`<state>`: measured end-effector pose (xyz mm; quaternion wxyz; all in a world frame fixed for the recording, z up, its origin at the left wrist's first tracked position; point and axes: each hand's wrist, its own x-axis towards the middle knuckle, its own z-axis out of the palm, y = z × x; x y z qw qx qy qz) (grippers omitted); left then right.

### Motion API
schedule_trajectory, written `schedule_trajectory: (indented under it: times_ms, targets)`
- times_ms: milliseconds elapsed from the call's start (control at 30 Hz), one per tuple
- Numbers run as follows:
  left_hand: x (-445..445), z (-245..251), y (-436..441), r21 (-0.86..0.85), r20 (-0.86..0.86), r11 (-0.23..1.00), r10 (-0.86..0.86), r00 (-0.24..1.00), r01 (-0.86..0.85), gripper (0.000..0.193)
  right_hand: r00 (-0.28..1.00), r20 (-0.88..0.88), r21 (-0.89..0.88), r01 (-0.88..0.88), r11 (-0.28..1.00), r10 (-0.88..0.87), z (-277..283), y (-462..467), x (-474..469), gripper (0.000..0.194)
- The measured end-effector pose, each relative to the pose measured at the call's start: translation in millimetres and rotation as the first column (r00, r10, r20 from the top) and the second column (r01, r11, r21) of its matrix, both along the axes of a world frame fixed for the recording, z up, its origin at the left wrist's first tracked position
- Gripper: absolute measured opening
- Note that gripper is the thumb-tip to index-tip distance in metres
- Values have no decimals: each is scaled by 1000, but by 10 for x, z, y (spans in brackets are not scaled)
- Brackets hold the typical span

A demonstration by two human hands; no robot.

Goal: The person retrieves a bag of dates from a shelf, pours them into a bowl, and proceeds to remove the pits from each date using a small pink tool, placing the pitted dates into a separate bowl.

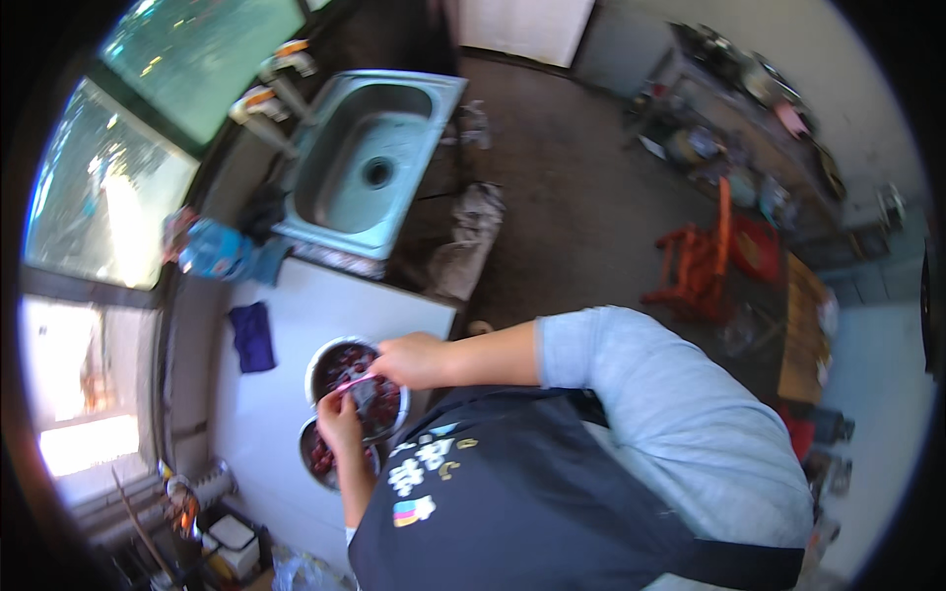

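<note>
A large metal bowl point(314, 367) with dark red fruit, perhaps cherries, in liquid stands on the white tabletop point(259, 428). My right hand point(411, 360) is over its right rim, closed on a thin pink tool point(357, 382) that slants across the bowl. At the lower left of the bowl is my left hand point(340, 421), its fingertips together at the tool's other end; whether a fruit is between them cannot be told. Partly under my left wrist, a smaller metal bowl point(304, 446) holds more red fruit.
A dark blue cloth point(253, 337) lies left of the bowls. Beyond the table are a stainless steel sink point(340, 166), two taps and a large plastic water bottle point(214, 250). A grey rag point(473, 236) hangs by the counter edge. An orange-red stool point(691, 266) stands on the floor at right.
</note>
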<state>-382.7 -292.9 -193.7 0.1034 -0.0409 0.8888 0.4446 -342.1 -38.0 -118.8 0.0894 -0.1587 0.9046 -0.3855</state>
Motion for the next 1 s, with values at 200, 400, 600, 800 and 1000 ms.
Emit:
schedule_trajectory:
  times_ms: [200,400,600,800,1000]
  targets:
    - [31,-160,14,176,66,983,-69,995,57,18,998,20,120,65,991,-67,-87,-50,33,15]
    - [115,157,131,-90,5,986,-142,990,142,19,996,13,105,84,991,-86,123,-280,-9,15]
    - [162,234,300,-71,80,997,-3,997,9,31,989,118,71,83,994,-91,167,-36,72,19]
    - [101,146,322,0,173,997,76,982,-78,26,984,174,53,16,998,-25,41,-68,107,25]
    - [96,49,283,130,177,989,47,983,-71,26,986,127,182,84,980,-109,69,-51,62,25]
